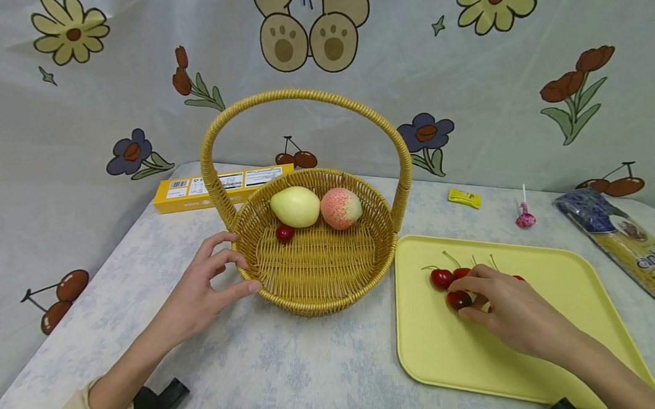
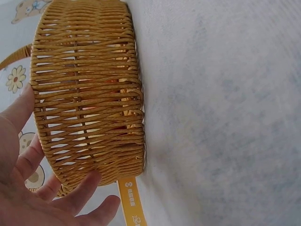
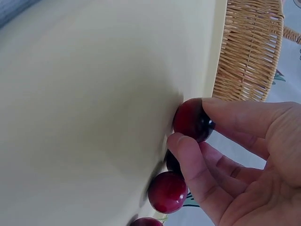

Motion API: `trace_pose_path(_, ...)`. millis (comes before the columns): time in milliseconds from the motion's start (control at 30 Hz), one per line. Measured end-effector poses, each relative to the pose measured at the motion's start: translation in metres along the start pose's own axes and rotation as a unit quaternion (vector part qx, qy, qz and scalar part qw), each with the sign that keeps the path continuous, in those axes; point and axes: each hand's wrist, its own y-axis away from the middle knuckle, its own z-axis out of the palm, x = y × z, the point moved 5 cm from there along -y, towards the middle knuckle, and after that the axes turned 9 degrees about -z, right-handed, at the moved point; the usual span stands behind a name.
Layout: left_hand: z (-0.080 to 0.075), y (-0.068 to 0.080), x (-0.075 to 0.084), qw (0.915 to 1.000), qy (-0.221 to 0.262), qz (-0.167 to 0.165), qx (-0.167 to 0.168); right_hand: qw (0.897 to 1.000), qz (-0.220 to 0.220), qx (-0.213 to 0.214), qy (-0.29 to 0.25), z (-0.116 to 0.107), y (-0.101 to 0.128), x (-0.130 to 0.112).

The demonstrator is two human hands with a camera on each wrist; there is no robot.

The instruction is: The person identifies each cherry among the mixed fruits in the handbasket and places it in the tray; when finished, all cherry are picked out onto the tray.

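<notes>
Right hand pinches a glossy dark-red cherry between thumb and forefinger, low on the yellow tray. Left hand, fingers spread, rests against the wicker basket rim. More cherries lie beyond.

**Three views: one overhead, two at the wrists**

The head camera looks forward and down over the whole table, at middle distance. The left wrist camera sits close beside the wicker basket, facing its outer wall. The right wrist camera hovers very near the yellow tray. All three views share the basket.
</notes>
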Motion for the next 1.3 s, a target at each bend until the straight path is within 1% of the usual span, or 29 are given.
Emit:
trace_pose_path(233, 0.000, 0.000, 0.000, 1.0000, -0.002, -0.002, -0.002, 0.999, -0.013, 0.027, 0.023, -0.005, 0.002, -0.003)
trace_pose_path(400, 0.000, 0.000, 0.001, 1.0000, -0.001, -0.003, 0.000, 0.999, -0.008, 0.025, 0.020, -0.005, 0.002, -0.002)
trace_pose_path(500, 0.000, 0.001, 0.001, 1.0000, -0.002, -0.004, 0.004, 0.999, -0.005, 0.025, 0.027, -0.003, 0.002, -0.002)
trace_pose_path(667, 0.001, 0.001, 0.001, 0.9999, 0.001, -0.009, 0.006, 0.999, -0.003, 0.031, 0.043, -0.003, 0.003, 0.000)
trace_pose_path(933, 0.000, 0.001, 0.002, 1.0000, 0.004, -0.006, 0.003, 0.998, -0.010, 0.045, 0.041, -0.007, 0.004, -0.002)
trace_pose_path(1133, 0.000, 0.002, 0.002, 0.9998, -0.006, -0.017, 0.006, 0.996, -0.034, 0.071, 0.039, -0.015, 0.003, -0.014)
trace_pose_path(1300, 0.000, 0.001, 0.002, 0.9999, -0.003, -0.011, 0.005, 0.993, -0.060, 0.092, 0.042, -0.025, -0.003, -0.035)
